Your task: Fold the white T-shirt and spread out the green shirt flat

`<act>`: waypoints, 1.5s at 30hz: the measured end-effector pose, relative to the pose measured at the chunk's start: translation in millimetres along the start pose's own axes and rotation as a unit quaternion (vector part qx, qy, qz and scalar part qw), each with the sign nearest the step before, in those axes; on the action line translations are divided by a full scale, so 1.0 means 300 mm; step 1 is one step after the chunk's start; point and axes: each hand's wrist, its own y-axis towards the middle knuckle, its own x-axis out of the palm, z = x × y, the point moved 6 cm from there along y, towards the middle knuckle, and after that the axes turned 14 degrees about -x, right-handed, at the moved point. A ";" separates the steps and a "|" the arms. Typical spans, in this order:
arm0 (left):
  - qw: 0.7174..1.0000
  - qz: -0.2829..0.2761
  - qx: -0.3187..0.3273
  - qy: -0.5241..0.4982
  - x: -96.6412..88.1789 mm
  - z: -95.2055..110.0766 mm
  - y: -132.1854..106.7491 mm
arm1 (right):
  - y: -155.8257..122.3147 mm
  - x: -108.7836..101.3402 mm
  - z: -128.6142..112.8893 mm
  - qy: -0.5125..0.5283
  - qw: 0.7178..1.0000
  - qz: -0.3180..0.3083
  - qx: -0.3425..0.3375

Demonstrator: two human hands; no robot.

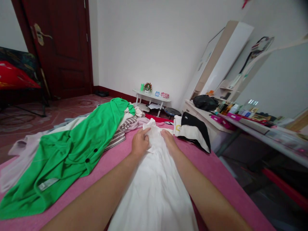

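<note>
A long white garment (160,179) stretches from the bottom edge of the view up to a narrow, crumpled top end. At that end's left side is my left hand (141,141), its index finger extended over the cloth and the other fingers curled in against the fabric. Across from it, my right hand (167,136) lies with its fingers straight along the right edge of the same garment. Beneath is a pink bed cover (194,166). To the left, a green garment (77,147) with dark buttons is spread out over other clothes.
Under the green garment lie a striped garment (120,134) and a pale one (22,150). Folded black-and-white clothing (194,130) sits at the right. Beyond are a small white table (152,97), a cluttered dressing table (255,131) and a dark red door (62,48).
</note>
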 end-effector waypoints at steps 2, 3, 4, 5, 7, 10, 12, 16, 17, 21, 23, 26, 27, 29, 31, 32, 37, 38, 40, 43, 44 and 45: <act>0.997 -0.037 0.061 -0.027 -0.008 0.044 -0.025 | -0.048 -0.018 0.004 0.067 0.996 0.052 0.013; 0.994 -0.065 0.083 -0.037 -0.010 0.064 -0.039 | -0.066 -0.034 0.010 0.101 0.991 0.083 0.026; 0.991 -0.089 0.092 -0.046 -0.013 0.080 -0.050 | -0.080 -0.049 0.016 0.125 0.985 0.109 0.042; 0.989 -0.105 0.089 -0.053 -0.017 0.090 -0.057 | -0.089 -0.065 0.021 0.131 0.982 0.126 0.056; 0.990 -0.107 0.063 -0.060 -0.032 0.096 -0.060 | -0.097 -0.093 0.012 0.078 0.987 0.131 0.054; 0.992 -0.102 0.071 -0.035 -0.039 0.105 -0.057 | -0.097 -0.115 -0.052 -0.068 0.991 0.100 -0.058; 0.984 -0.146 0.103 0.027 -0.012 0.109 -0.064 | -0.104 -0.085 -0.096 -0.170 0.976 0.017 -0.138; 0.956 -0.203 0.106 0.182 0.043 0.080 -0.083 | -0.124 -0.008 -0.062 -0.338 0.919 -0.185 -0.087; 0.955 -0.190 0.100 0.206 0.044 0.073 -0.083 | -0.122 -0.008 -0.051 -0.363 0.909 -0.190 -0.069; 0.963 -0.115 0.067 0.233 0.029 0.054 -0.073 | -0.091 -0.048 -0.051 -0.381 0.917 -0.083 -0.082; 0.970 -0.092 0.039 0.220 0.022 0.043 -0.064 | -0.074 -0.071 -0.050 -0.364 0.927 -0.038 -0.085; 0.976 -0.085 -0.006 0.200 0.020 0.022 -0.051 | -0.045 -0.064 -0.041 -0.370 0.922 -0.077 -0.088; 0.977 -0.088 -0.020 0.194 0.021 0.015 -0.046 | -0.034 -0.053 -0.040 -0.376 0.916 -0.103 -0.097; 0.979 -0.092 -0.046 0.175 0.021 -0.001 -0.035 | -0.010 -0.037 -0.037 -0.382 0.907 -0.131 -0.121; 0.983 -0.085 -0.070 0.146 0.018 -0.016 -0.024 | 0.013 -0.029 -0.025 -0.387 0.904 -0.129 -0.130; 0.985 -0.077 -0.079 0.135 0.016 -0.023 -0.019 | 0.021 -0.025 -0.012 -0.392 0.902 -0.131 -0.124; 0.981 -0.059 -0.073 0.171 0.018 -0.038 -0.015 | 0.019 0.014 0.058 -0.448 0.871 -0.195 -0.046; 0.980 -0.057 -0.071 0.176 0.018 -0.042 -0.014 | 0.011 0.020 0.064 -0.460 0.861 -0.215 -0.026; 0.981 -0.056 -0.071 0.172 0.015 -0.054 -0.009 | -0.008 0.027 0.066 -0.472 0.844 -0.255 0.009; 0.983 -0.065 -0.066 0.160 0.012 -0.074 0.004 | -0.043 0.017 0.041 -0.460 0.841 -0.285 0.023; 0.983 -0.068 -0.065 0.159 0.011 -0.080 0.007 | -0.059 0.009 0.031 -0.455 0.841 -0.291 0.022; 0.983 -0.071 -0.064 0.158 0.009 -0.086 0.007 | -0.076 -0.002 0.021 -0.451 0.842 -0.296 0.019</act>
